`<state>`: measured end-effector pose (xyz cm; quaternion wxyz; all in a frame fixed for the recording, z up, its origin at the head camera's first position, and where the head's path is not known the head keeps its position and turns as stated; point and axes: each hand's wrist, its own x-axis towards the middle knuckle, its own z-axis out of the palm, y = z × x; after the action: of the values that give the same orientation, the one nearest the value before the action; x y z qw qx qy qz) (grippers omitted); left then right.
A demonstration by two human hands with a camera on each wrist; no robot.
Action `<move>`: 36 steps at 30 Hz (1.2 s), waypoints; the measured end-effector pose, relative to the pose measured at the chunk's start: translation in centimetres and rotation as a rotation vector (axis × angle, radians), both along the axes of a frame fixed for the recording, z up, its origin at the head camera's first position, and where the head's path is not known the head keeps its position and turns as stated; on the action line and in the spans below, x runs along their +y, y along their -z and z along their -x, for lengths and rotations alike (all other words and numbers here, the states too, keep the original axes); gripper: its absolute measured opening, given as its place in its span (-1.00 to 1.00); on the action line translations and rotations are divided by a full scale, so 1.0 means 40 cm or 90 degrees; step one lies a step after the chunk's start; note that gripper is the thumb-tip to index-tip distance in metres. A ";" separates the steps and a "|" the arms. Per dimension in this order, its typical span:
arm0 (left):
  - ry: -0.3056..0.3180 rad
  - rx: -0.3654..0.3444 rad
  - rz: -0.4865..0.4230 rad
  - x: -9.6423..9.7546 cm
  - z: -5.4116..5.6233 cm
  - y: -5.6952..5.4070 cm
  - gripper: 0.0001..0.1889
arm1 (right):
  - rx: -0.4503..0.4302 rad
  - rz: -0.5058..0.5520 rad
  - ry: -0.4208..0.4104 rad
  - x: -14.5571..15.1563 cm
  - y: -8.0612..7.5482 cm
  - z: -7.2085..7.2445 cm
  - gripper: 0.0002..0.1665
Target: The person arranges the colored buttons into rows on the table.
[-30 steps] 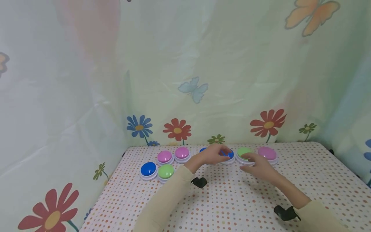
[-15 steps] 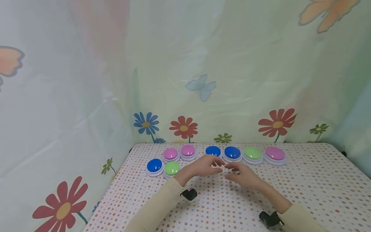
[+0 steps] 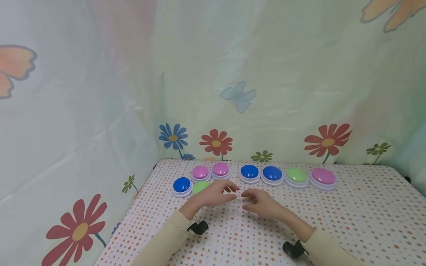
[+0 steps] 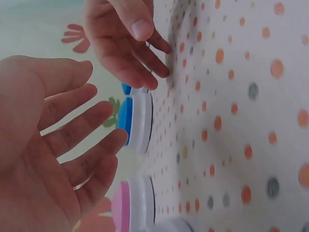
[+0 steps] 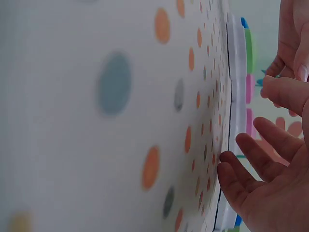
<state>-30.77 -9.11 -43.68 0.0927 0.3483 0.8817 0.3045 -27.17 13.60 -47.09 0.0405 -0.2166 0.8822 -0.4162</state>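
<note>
Facing you stands a pale green fabric backdrop, printed along its lower part with a blue flower, a red flower and, further right, a second red flower. Higher up you have a pale blue butterfly. On your left, a whitish side sheet shows creases and a faint sheen, with a large red flower low down. Your table carries an orange-and-grey dotted white covering; its far corners are rounded. Lighting on your station is soft and diffuse.
</note>
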 end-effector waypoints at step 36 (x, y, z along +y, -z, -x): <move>-0.203 0.009 -0.099 -0.266 0.069 0.027 -0.59 | 0.054 0.097 0.000 -0.260 0.006 0.076 -0.37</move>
<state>-33.55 -19.74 -44.75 0.0097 0.2123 0.9002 0.3801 -30.22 3.20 -47.31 -0.0136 -0.2365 0.8487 -0.4728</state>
